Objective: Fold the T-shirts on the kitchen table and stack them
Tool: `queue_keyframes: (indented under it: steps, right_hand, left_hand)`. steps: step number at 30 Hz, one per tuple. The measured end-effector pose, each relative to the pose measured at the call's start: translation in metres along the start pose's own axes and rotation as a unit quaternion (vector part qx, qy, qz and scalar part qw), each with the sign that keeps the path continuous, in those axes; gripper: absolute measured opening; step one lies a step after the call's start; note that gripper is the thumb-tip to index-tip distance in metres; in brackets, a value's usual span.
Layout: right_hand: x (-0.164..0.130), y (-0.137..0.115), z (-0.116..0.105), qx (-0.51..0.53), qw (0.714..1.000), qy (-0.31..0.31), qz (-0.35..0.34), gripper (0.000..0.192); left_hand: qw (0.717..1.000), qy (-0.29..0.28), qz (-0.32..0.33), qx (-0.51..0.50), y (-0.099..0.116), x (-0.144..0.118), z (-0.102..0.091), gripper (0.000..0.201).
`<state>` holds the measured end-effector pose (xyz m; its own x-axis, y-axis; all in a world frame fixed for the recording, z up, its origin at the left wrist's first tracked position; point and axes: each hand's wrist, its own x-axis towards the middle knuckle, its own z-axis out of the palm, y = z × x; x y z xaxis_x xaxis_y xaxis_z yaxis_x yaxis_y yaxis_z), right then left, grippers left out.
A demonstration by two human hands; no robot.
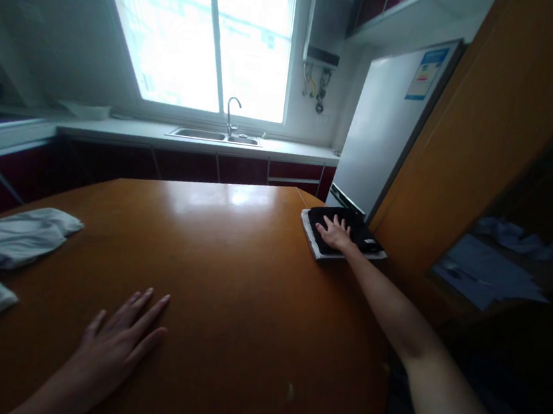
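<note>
My left hand [112, 348] lies on the brown wooden table [227, 281] at the lower left, fingers spread, holding nothing. Stretched far out to the right, my right hand [336, 233] rests with its fingers apart on a flat black item [367, 240] that looks like folded cloth or a pouch; I cannot tell which. Beneath that item is a white, flat, book-like stack [321, 254] near the table's right edge. Crumpled whitish cloth [25, 235] lies at the table's left edge, apart from my left hand.
Behind the table runs a counter [135, 128] with a steel sink [199, 134] and a faucet [230, 117] under a bright window. A refrigerator [388, 120] stands at the back right, beside a wooden panel [471, 137]. Papers [490, 273] lie on a shelf at the right.
</note>
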<state>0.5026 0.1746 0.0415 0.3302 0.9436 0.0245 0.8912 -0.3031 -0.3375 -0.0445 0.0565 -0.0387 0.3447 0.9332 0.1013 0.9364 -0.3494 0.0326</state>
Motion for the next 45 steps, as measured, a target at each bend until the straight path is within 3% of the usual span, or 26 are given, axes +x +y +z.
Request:
queue_keyframes:
  steps: [6,10,12,15,18,22,24,27,31,35,40,43,45]
  right_hand:
    - [-0.017,0.020,-0.024,0.042,0.986,0.149,0.069,0.062]
    - [-0.051,0.044,-0.025,0.060,0.978,0.161,0.122,0.056]
    - [-0.067,0.043,-0.023,0.062,0.975,0.178,0.120,0.055]
    - [-0.085,0.014,-0.012,0.063,0.971,0.220,0.074,0.056]
    - [-0.105,-0.043,0.017,0.084,0.974,0.210,-0.029,0.054]
    - [-0.146,-0.126,0.077,0.098,0.982,0.084,-0.136,0.056]
    - [-0.168,-0.153,0.102,0.073,0.981,0.015,-0.177,0.057]
    - [-0.186,-0.168,0.124,0.017,0.973,-0.028,-0.231,0.057]
    - [-0.182,-0.157,0.133,-0.017,0.961,-0.014,-0.275,0.055]
    - [-0.171,-0.143,0.142,-0.036,0.953,0.009,-0.300,0.054]
    - [-0.165,-0.136,0.151,-0.047,0.947,0.022,-0.318,0.058]
    - [-0.163,-0.134,0.153,-0.050,0.944,0.024,-0.324,0.059]
    - [-0.162,-0.133,0.153,-0.050,0.943,0.026,-0.327,0.059]
  left_hand:
    - [0.999,-0.033,-0.009,0.014,0.010,0.000,-0.012,0.065]
    - [0.999,-0.033,-0.011,-0.001,0.017,-0.001,-0.020,0.063]
    - [0.999,-0.036,-0.009,-0.007,0.019,-0.002,-0.022,0.063]
    - [0.999,-0.035,-0.006,-0.021,0.022,-0.003,-0.025,0.062]
    - [0.999,-0.033,-0.008,-0.033,0.026,-0.006,-0.030,0.061]
    - [0.997,-0.053,-0.011,-0.057,0.033,-0.012,-0.039,0.062]
    - [0.995,-0.066,-0.010,-0.071,0.035,-0.014,-0.042,0.063]
    - [0.993,-0.071,-0.009,-0.098,0.036,-0.018,-0.043,0.065]
    - [0.987,-0.050,-0.007,-0.151,0.034,-0.018,-0.041,0.061]
    - [0.979,0.037,-0.037,-0.197,0.008,-0.004,-0.050,0.049]
    - [0.956,0.136,-0.212,-0.147,-0.067,-0.003,-0.080,0.049]
    - [0.930,0.157,-0.314,-0.112,-0.105,-0.022,-0.091,0.052]
    - [0.920,0.141,-0.353,-0.100,-0.117,-0.033,-0.091,0.051]
